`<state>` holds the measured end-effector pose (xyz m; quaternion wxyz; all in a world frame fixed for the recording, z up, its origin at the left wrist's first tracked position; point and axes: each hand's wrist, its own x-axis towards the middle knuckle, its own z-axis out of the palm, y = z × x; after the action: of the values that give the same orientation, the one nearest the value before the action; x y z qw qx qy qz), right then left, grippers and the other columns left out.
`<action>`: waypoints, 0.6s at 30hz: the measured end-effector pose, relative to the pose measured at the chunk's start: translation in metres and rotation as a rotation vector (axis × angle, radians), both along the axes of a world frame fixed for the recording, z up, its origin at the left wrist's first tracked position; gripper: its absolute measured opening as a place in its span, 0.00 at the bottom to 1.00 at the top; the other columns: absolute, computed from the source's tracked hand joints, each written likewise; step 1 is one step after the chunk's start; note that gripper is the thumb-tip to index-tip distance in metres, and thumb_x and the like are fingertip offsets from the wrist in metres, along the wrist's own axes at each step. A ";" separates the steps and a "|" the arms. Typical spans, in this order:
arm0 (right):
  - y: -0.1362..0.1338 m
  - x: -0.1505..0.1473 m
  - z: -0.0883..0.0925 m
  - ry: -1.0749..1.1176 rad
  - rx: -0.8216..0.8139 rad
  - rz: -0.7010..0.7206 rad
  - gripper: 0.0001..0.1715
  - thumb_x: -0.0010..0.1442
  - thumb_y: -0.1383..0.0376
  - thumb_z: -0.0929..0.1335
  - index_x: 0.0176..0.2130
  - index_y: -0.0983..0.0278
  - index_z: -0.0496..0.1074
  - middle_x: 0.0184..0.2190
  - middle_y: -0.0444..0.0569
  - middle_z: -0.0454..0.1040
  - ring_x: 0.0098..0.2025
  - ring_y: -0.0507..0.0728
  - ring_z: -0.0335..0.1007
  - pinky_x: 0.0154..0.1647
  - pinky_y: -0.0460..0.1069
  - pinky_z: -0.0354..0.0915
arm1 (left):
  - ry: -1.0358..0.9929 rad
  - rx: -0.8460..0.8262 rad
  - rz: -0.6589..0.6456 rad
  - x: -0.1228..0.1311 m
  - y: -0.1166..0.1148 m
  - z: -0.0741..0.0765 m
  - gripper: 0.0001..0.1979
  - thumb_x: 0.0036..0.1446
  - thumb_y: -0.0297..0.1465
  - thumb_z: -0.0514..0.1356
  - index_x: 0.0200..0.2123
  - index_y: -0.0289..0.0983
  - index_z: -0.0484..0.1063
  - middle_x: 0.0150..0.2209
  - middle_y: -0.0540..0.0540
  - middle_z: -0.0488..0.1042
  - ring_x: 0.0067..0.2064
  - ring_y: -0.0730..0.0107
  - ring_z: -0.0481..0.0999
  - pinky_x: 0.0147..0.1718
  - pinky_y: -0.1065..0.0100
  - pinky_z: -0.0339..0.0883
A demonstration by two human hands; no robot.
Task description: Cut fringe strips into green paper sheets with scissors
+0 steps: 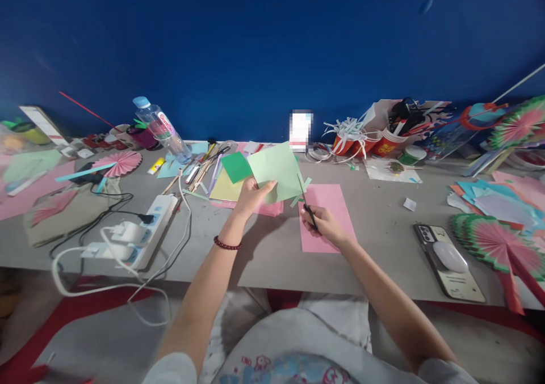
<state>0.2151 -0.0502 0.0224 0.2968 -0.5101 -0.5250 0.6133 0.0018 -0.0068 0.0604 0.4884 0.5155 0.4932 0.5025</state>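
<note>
A pale green sheet of paper (276, 168) is raised above the table, its lower left corner gripped by my left hand (253, 195) with the thumb on top. My right hand (321, 222) is closed round the black handles of a pair of scissors (310, 209). The blades point up and away, at the right edge of the pale green sheet; whether they are cutting into it I cannot tell. Beneath my right hand lies a pink sheet of paper (330, 202). Narrow green strips (294, 201) rest beside it. Behind my left hand is a darker green square (236, 167).
A white power strip (157, 231) with looping cables lies at left. A water bottle (164, 129) leans behind it. Red paper cups (389, 143) stand by the blue wall. At right are a phone (460, 282), a white mouse (450, 257) and pink-green paper fans (496, 239).
</note>
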 end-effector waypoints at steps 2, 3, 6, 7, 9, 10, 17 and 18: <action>0.000 0.000 0.000 0.001 0.003 0.000 0.27 0.53 0.43 0.67 0.27 0.63 0.63 0.18 0.40 0.62 0.17 0.47 0.55 0.15 0.44 0.50 | -0.006 0.011 -0.001 0.000 0.000 0.000 0.18 0.45 0.41 0.67 0.36 0.34 0.78 0.37 0.42 0.80 0.40 0.58 0.77 0.36 0.66 0.70; 0.000 0.000 0.000 0.001 0.006 0.000 0.27 0.53 0.43 0.67 0.26 0.63 0.63 0.18 0.40 0.62 0.17 0.47 0.55 0.15 0.44 0.50 | 0.001 0.013 -0.001 0.000 0.000 0.000 0.17 0.45 0.41 0.67 0.35 0.34 0.78 0.37 0.41 0.80 0.40 0.58 0.77 0.35 0.66 0.70; -0.001 0.001 0.000 -0.004 0.011 -0.002 0.27 0.53 0.43 0.67 0.26 0.63 0.62 0.18 0.40 0.62 0.17 0.47 0.54 0.15 0.44 0.50 | 0.040 0.003 0.008 0.000 -0.001 0.001 0.17 0.46 0.41 0.66 0.33 0.34 0.78 0.35 0.42 0.80 0.39 0.58 0.77 0.34 0.67 0.69; -0.001 0.001 0.000 -0.008 0.013 -0.004 0.27 0.53 0.43 0.67 0.26 0.63 0.62 0.18 0.41 0.62 0.17 0.47 0.55 0.15 0.44 0.50 | 0.044 0.000 0.012 0.000 -0.001 0.002 0.16 0.46 0.41 0.66 0.33 0.34 0.78 0.35 0.42 0.80 0.38 0.58 0.77 0.33 0.68 0.69; -0.001 0.001 0.000 -0.017 0.017 -0.010 0.27 0.53 0.43 0.67 0.25 0.63 0.62 0.18 0.41 0.62 0.17 0.47 0.54 0.15 0.44 0.50 | 0.045 -0.002 0.015 0.000 -0.001 0.002 0.16 0.46 0.41 0.66 0.32 0.34 0.78 0.33 0.42 0.80 0.37 0.59 0.77 0.33 0.68 0.68; -0.001 0.001 0.000 -0.023 0.019 -0.013 0.27 0.53 0.43 0.67 0.25 0.63 0.62 0.17 0.41 0.62 0.16 0.47 0.54 0.14 0.44 0.49 | 0.044 0.000 0.016 0.000 -0.001 0.002 0.16 0.46 0.41 0.66 0.32 0.34 0.78 0.33 0.43 0.79 0.37 0.60 0.77 0.32 0.68 0.68; -0.001 0.001 0.000 -0.048 -0.001 -0.024 0.27 0.53 0.43 0.67 0.25 0.62 0.62 0.17 0.41 0.63 0.15 0.47 0.53 0.12 0.44 0.46 | 0.049 0.007 0.009 0.000 -0.001 0.003 0.14 0.46 0.40 0.66 0.30 0.34 0.77 0.30 0.44 0.78 0.34 0.63 0.76 0.31 0.70 0.66; -0.001 0.001 0.000 -0.052 -0.004 -0.023 0.26 0.53 0.43 0.67 0.25 0.63 0.62 0.18 0.41 0.63 0.15 0.47 0.53 0.12 0.43 0.46 | 0.045 0.004 0.012 0.000 -0.001 0.003 0.14 0.46 0.40 0.67 0.30 0.34 0.77 0.29 0.44 0.78 0.34 0.63 0.76 0.30 0.70 0.66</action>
<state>0.2165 -0.0508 0.0223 0.2892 -0.5324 -0.5253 0.5975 0.0021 -0.0081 0.0637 0.4732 0.5247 0.5062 0.4945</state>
